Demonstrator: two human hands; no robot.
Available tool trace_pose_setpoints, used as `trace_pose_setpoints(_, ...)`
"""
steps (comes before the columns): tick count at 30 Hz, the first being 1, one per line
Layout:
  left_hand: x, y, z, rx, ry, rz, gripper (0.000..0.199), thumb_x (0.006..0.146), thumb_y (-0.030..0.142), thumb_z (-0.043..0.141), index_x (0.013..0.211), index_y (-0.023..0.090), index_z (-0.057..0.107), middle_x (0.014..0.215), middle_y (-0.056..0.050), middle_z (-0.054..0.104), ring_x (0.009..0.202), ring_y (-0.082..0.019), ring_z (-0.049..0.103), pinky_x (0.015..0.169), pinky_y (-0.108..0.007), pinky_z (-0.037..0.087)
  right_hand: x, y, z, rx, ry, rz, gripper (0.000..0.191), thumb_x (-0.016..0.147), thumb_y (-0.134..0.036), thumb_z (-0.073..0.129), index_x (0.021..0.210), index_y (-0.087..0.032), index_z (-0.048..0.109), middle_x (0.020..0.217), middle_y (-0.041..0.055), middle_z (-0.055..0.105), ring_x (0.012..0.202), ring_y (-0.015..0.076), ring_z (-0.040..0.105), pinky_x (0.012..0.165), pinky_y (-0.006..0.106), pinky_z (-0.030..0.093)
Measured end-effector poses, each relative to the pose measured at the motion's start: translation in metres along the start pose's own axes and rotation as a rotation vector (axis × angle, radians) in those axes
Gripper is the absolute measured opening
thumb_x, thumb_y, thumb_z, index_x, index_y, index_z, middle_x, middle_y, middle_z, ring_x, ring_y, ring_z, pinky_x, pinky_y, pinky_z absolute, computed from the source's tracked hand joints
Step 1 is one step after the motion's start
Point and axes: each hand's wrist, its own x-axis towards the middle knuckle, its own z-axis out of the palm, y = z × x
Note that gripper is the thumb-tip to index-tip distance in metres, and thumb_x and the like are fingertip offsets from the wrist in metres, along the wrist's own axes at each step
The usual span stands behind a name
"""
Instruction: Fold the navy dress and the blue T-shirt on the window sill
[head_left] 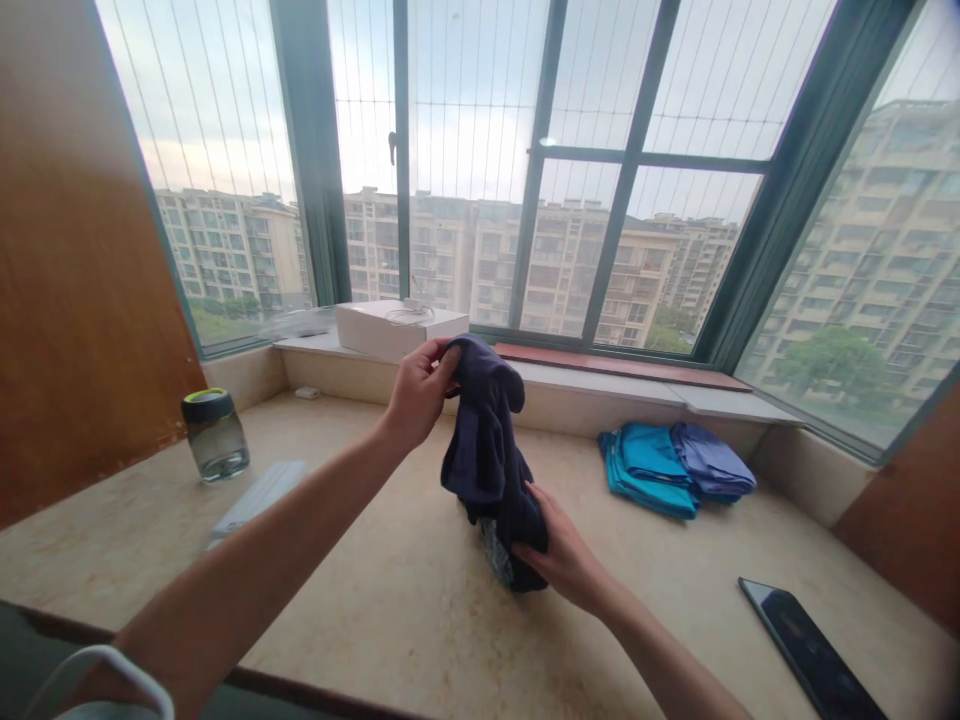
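Observation:
A dark navy piece of clothing (480, 440) hangs bunched between my hands over the stone counter; its exact kind I cannot make out. My left hand (421, 392) pinches its top edge between thumb and fingers. Lower down on the right, my right hand (559, 545) grips the garment's side, with thumb in front and some fingers hidden behind the cloth. A patch of lighter greyish pattern (496, 550) shows at the bottom, below the dark folds.
Folded teal cloth (649, 465) and folded purple-blue cloth (712, 460) lie to the right. A phone (810, 645) rests at front right. Leftward stand a water bottle (216, 437) and a pale flat packet (259, 497). A white box (401, 325) sits on the window ledge.

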Motion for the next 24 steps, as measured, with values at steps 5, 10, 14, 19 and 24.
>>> trace_pose_setpoints(5,0.007,0.012,-0.01,0.056,0.084,0.062,0.035,0.082,0.048,0.074,0.096,0.016,0.069,0.072,0.002,0.062,0.061,-0.011,0.054,0.057,-0.021,0.042,0.006,-0.01,-0.014,0.175,-0.082,0.11,0.036,0.095,-0.041,0.049,0.083,-0.016,0.072,0.072,0.0003,0.068,0.068,0.0211,0.06,0.061,0.03,0.046)
trace_pose_setpoints(10,0.023,0.013,-0.053,0.408,0.225,0.18,0.034,0.085,0.049,0.068,0.083,0.016,0.07,0.071,-0.001,0.065,0.067,-0.015,0.055,0.061,-0.024,0.044,0.013,-0.016,-0.061,0.479,0.221,0.231,0.044,0.084,-0.06,0.063,0.085,-0.017,0.073,0.072,0.0017,0.07,0.068,0.0211,0.062,0.061,0.03,0.048)
trace_pose_setpoints(14,0.031,-0.006,-0.082,0.677,0.229,0.188,0.037,0.087,0.05,0.061,0.095,0.016,0.072,0.082,-0.005,0.07,0.073,-0.02,0.061,0.069,-0.029,0.049,0.025,-0.021,-0.111,0.732,0.461,0.321,0.041,0.077,-0.059,0.07,0.093,-0.02,0.071,0.078,0.0034,0.074,0.073,0.0244,0.069,0.064,0.034,0.056)
trace_pose_setpoints(19,0.008,-0.037,-0.071,1.042,-0.097,0.189,0.035,0.086,0.038,0.058,0.11,0.015,0.071,0.113,-0.013,0.069,0.109,-0.031,0.062,0.102,-0.043,0.046,0.038,-0.026,-0.133,0.847,0.599,0.429,0.027,0.076,-0.047,0.075,0.084,-0.022,0.067,0.077,0.0013,0.073,0.065,0.0194,0.068,0.057,0.029,0.057)
trace_pose_setpoints(24,-0.069,-0.053,0.001,0.681,-0.688,0.061,0.077,0.077,0.043,0.077,0.146,0.02,0.051,0.148,-0.014,0.053,0.136,-0.036,0.049,0.116,-0.045,0.036,0.044,-0.049,-0.101,1.031,0.413,0.4,0.017,0.082,-0.034,0.072,0.093,-0.022,0.067,0.088,0.0014,0.076,0.071,0.0178,0.071,0.061,0.028,0.06)
